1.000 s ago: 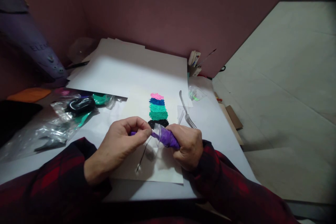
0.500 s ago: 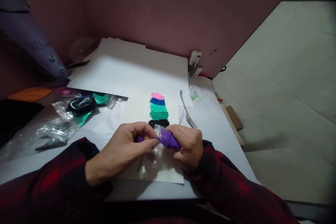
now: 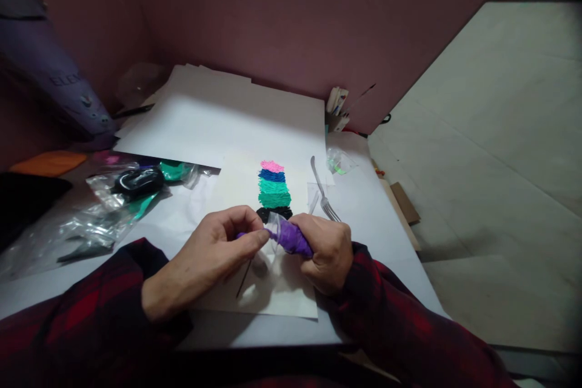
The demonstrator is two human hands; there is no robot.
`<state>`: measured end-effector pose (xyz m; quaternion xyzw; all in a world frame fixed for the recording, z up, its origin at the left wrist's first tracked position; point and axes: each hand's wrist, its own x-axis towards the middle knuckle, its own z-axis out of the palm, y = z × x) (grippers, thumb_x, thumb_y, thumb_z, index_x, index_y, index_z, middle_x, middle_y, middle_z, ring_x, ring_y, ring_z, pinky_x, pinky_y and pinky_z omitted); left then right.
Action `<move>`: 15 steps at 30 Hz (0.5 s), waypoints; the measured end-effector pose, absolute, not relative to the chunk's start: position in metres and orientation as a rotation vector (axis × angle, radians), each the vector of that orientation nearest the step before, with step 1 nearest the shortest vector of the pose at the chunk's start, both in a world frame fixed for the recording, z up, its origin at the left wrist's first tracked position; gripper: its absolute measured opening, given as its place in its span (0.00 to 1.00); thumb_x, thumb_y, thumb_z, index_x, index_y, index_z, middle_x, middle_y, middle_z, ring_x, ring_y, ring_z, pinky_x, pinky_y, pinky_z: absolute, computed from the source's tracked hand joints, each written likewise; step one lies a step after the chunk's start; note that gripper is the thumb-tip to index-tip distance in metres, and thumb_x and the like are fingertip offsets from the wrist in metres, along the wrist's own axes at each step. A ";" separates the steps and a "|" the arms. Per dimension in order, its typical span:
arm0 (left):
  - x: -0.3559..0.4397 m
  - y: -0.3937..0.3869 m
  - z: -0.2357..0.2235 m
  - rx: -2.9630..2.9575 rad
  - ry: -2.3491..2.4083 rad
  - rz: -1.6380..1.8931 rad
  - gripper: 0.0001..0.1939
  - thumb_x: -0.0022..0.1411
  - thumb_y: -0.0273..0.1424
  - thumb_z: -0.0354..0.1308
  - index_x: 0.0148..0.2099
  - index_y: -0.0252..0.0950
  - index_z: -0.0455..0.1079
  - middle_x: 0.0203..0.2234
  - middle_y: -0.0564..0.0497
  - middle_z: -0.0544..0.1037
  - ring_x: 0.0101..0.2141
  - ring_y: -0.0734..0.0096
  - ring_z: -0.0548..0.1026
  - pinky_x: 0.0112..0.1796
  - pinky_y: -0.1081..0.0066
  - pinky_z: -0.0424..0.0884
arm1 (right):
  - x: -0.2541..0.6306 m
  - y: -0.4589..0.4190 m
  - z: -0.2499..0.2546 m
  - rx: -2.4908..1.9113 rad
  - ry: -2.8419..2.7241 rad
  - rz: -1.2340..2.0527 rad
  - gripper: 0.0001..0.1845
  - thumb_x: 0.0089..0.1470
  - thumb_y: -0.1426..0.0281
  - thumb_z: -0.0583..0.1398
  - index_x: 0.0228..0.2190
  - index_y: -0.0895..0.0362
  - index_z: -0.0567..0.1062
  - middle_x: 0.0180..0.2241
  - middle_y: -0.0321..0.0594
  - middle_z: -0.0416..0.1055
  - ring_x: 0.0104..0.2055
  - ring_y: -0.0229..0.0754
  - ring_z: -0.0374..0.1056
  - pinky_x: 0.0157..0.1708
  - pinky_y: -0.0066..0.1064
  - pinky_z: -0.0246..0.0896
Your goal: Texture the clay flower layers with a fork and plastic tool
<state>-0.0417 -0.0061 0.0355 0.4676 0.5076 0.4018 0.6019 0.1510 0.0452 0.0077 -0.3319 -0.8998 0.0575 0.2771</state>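
Note:
My right hand [image 3: 324, 250] is closed around a clear plastic bag of purple modelling clay [image 3: 293, 237]. From the bag's mouth a thin purple strand stretches to my left hand [image 3: 218, 250], whose thumb and forefinger pinch a bit of purple clay [image 3: 240, 234]. Both hands are above a cream paper sheet [image 3: 291, 300]. On that sheet, just beyond the hands, lie textured bands in pink [image 3: 272, 167], blue [image 3: 271, 176], greens [image 3: 274, 194] and black [image 3: 277, 213]. A thin dark stick [image 3: 244, 279] rests on the sheet below my left hand.
A metal fork [image 3: 324, 194] lies right of the bands. Plastic bags with black [image 3: 139, 180] and green clay [image 3: 171, 170] are at the left. White sheets [image 3: 218, 112] lie at the back, near a lilac bag or case [image 3: 59, 66]. A small bag [image 3: 341, 162] lies at the right.
My left hand has drawn slightly left, away from the bag. The purple clay between the hands has stretched into a strand. My right hand stays nearly in place.

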 end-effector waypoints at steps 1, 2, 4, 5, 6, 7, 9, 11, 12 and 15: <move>-0.042 -0.006 0.034 1.067 1.156 0.939 0.10 0.58 0.35 0.56 0.30 0.35 0.62 0.14 0.59 0.61 0.16 0.81 0.57 0.17 0.79 0.52 | 0.151 0.045 0.008 -0.890 -2.416 0.156 0.17 0.32 0.78 0.51 0.29 0.57 0.70 0.22 0.35 0.67 0.24 0.38 0.62 0.23 0.29 0.51; -0.043 -0.006 0.033 1.053 1.143 0.954 0.09 0.58 0.34 0.56 0.30 0.36 0.61 0.13 0.60 0.61 0.15 0.81 0.56 0.17 0.79 0.52 | 0.151 0.045 0.008 -0.891 -2.413 0.154 0.17 0.32 0.78 0.51 0.29 0.57 0.71 0.22 0.35 0.67 0.24 0.38 0.63 0.23 0.29 0.51; -0.044 -0.005 0.032 1.028 1.134 0.999 0.08 0.57 0.33 0.57 0.31 0.36 0.61 0.14 0.60 0.62 0.15 0.81 0.57 0.17 0.79 0.52 | 0.151 0.045 0.008 -0.891 -2.411 0.152 0.18 0.33 0.78 0.51 0.30 0.57 0.71 0.22 0.35 0.67 0.24 0.38 0.63 0.23 0.29 0.51; -0.045 -0.005 0.032 1.021 1.136 1.017 0.07 0.56 0.32 0.58 0.32 0.36 0.62 0.15 0.60 0.63 0.15 0.82 0.57 0.16 0.79 0.51 | 0.151 0.045 0.008 -0.892 -2.410 0.153 0.17 0.33 0.78 0.51 0.30 0.57 0.71 0.22 0.35 0.67 0.24 0.38 0.63 0.23 0.29 0.52; -0.045 -0.005 0.032 1.025 1.141 1.025 0.07 0.56 0.32 0.58 0.34 0.36 0.64 0.16 0.60 0.63 0.15 0.82 0.57 0.17 0.79 0.51 | 0.151 0.045 0.008 -0.892 -2.411 0.153 0.17 0.33 0.78 0.51 0.30 0.57 0.71 0.22 0.35 0.67 0.24 0.38 0.63 0.23 0.29 0.52; -0.045 -0.006 0.033 1.038 1.148 1.021 0.06 0.56 0.32 0.58 0.35 0.36 0.66 0.16 0.60 0.62 0.15 0.82 0.56 0.17 0.79 0.51 | 0.151 0.045 0.008 -0.891 -2.411 0.152 0.17 0.34 0.77 0.51 0.30 0.57 0.71 0.22 0.35 0.67 0.24 0.38 0.63 0.23 0.29 0.51; -0.045 -0.006 0.033 1.070 1.166 0.981 0.08 0.56 0.33 0.58 0.36 0.34 0.69 0.14 0.59 0.60 0.16 0.82 0.55 0.18 0.79 0.50 | 0.151 0.045 0.007 -0.889 -2.411 0.151 0.16 0.34 0.77 0.51 0.30 0.56 0.70 0.22 0.35 0.67 0.24 0.38 0.63 0.23 0.29 0.51; -0.044 -0.007 0.033 1.079 1.178 0.943 0.09 0.56 0.35 0.58 0.36 0.34 0.71 0.14 0.59 0.59 0.16 0.81 0.54 0.18 0.79 0.49 | 0.151 0.046 0.007 -0.886 -2.411 0.142 0.16 0.34 0.77 0.51 0.29 0.56 0.70 0.22 0.35 0.67 0.24 0.38 0.63 0.23 0.29 0.51; -0.043 -0.007 0.033 1.073 1.179 0.936 0.10 0.56 0.36 0.59 0.36 0.34 0.71 0.14 0.59 0.60 0.16 0.81 0.55 0.18 0.79 0.49 | 0.151 0.046 0.007 -0.886 -2.413 0.139 0.16 0.34 0.77 0.51 0.29 0.56 0.69 0.22 0.35 0.67 0.24 0.38 0.63 0.23 0.29 0.51; -0.041 -0.008 0.036 1.070 1.194 0.959 0.08 0.55 0.35 0.60 0.33 0.35 0.70 0.16 0.58 0.63 0.17 0.81 0.57 0.18 0.79 0.51 | 0.151 0.046 0.007 -0.890 -2.419 0.139 0.16 0.33 0.77 0.51 0.30 0.56 0.69 0.22 0.35 0.67 0.24 0.38 0.63 0.23 0.29 0.51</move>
